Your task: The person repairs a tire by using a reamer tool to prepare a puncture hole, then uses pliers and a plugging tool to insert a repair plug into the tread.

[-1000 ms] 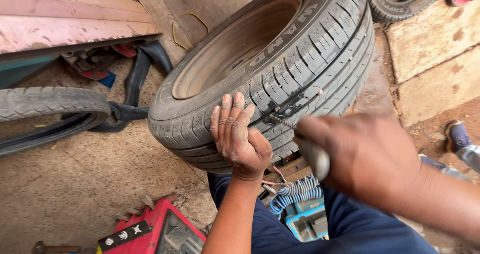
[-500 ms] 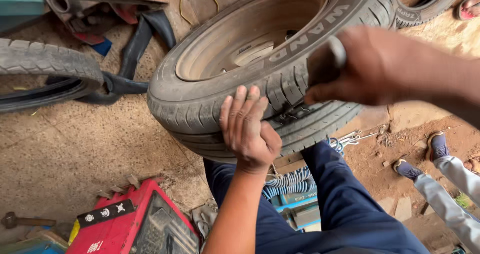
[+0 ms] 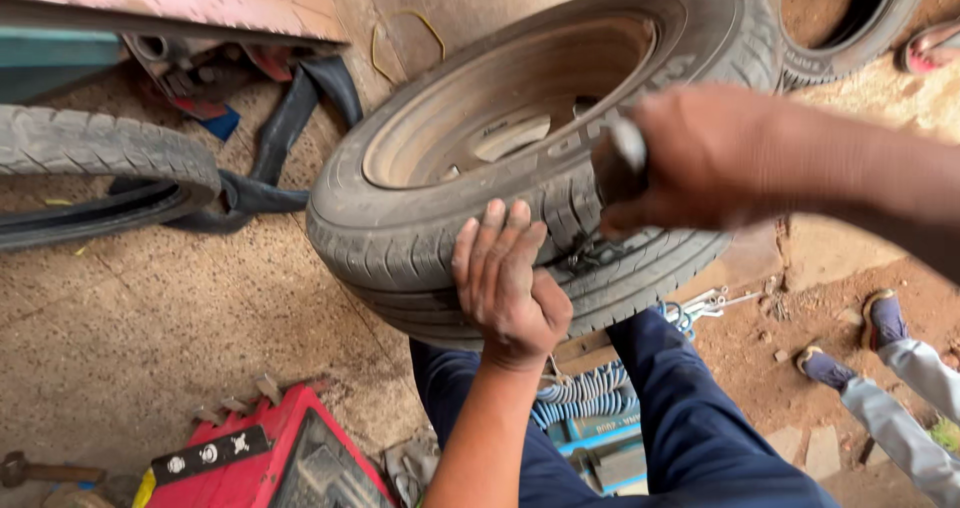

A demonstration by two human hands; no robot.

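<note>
Tyre on rim (image 3: 480,168): frame centre, tilted, resting over person's knees, tread facing camera. Second tyre (image 3: 90,148): left edge, lying on ground. Red box (image 3: 270,458): lower left. Right hand (image 3: 700,158): right of centre, blurred, fingers closed round grey-tipped tool (image 3: 622,158) just above tread. Left hand (image 3: 505,288): lower centre, flat on tread, fingers together, thumb out.

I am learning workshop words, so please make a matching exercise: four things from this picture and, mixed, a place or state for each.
Things:
1. left hand
2. right hand
3. red case
4. coiled hose

Places or states:
A. on the ground, lower left
B. flat on the tyre tread
C. below the tyre, between the legs
D. raised, gripping a tool

Pairs: 1-B, 2-D, 3-A, 4-C
</note>
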